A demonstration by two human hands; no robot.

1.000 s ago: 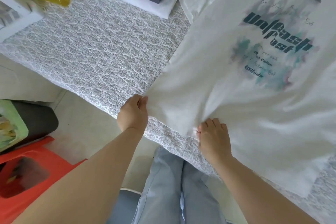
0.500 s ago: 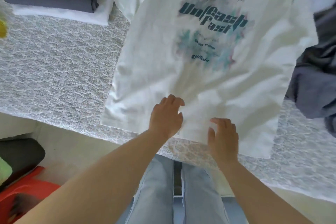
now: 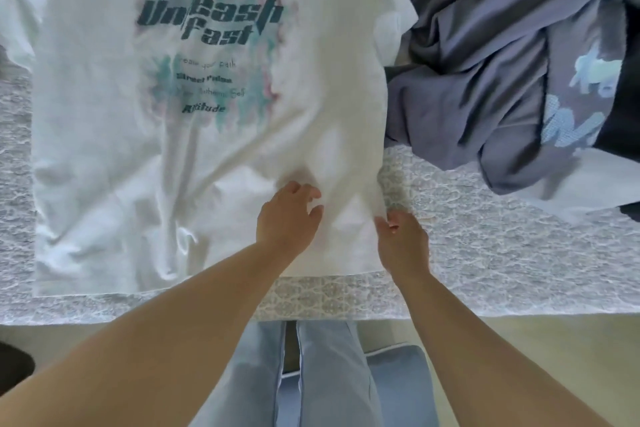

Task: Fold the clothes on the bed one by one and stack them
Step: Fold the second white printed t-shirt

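Head cam: white graphic tee (image 3: 207, 121) lies flat, print up, on the bed (image 3: 485, 253), w/ a grey clothes heap (image 3: 502, 55) just beside it to the right. My left hand (image 3: 289, 218) rests loosely open on the tee near the hem, holding nothing; my right hand (image 3: 401, 239) is at the tee's right edge, fingers curled, can't tell if it's pinching cloth. Looks like the smoothing step; next I'd need a firm grip on that right edge to fold it across.

Soft, bright daylight fills my view, even and diffuse, with no hard glare. The white T-shirt (image 3: 207, 149) in the upper left and centre is close to washed out, its wrinkles marked only by faint grey shading. My left hand (image 3: 287, 218) and right hand (image 3: 401, 239) throw only weak, soft-edged shadows on the cloth. My fingertips are slightly smeared by motion, and the printed lettering looks soft, its small lines unreadable. The grey clothes (image 3: 502, 62) at upper right are blurred too. The bed's near edge bows with wide-angle distortion, and my forearms swell toward the bottom corners.
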